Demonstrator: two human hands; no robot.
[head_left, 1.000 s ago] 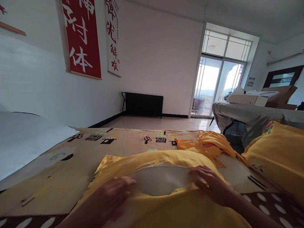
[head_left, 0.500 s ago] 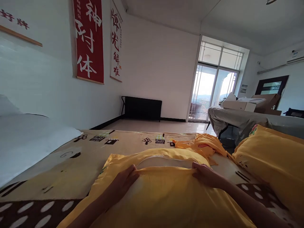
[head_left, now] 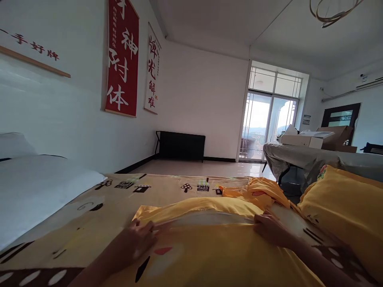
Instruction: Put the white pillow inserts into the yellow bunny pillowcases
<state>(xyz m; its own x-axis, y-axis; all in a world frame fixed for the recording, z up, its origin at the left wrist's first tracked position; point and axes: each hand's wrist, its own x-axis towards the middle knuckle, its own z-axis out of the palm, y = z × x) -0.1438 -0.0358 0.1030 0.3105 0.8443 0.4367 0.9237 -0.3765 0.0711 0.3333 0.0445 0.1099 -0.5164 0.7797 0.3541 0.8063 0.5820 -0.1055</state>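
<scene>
A yellow pillowcase (head_left: 209, 249) lies in front of me with a white pillow (head_left: 206, 218) showing through the slit across its far part. My left hand (head_left: 142, 235), slightly blurred, has its fingers closed on the left end of the opening's near edge. At the right end, my right hand (head_left: 271, 227) pinches the same edge, which is drawn fairly straight between the two hands. A pink patch and a dark mark show on the cloth beside my left hand. The rest of the pillow is hidden inside.
Underneath is a patterned beige blanket (head_left: 74, 227). A crumpled orange cloth (head_left: 257, 189) lies beyond my right hand, and a filled yellow pillow (head_left: 344, 203) is at the right. White pillows (head_left: 50, 183) are at the left. A covered table (head_left: 305, 155) with boxes stands behind.
My hands have moved farther apart along the pillowcase edge, the left one leftward and the right one slightly rightward. The opening looks wider, and the pink and dark marks now show. The camera has tilted up.
</scene>
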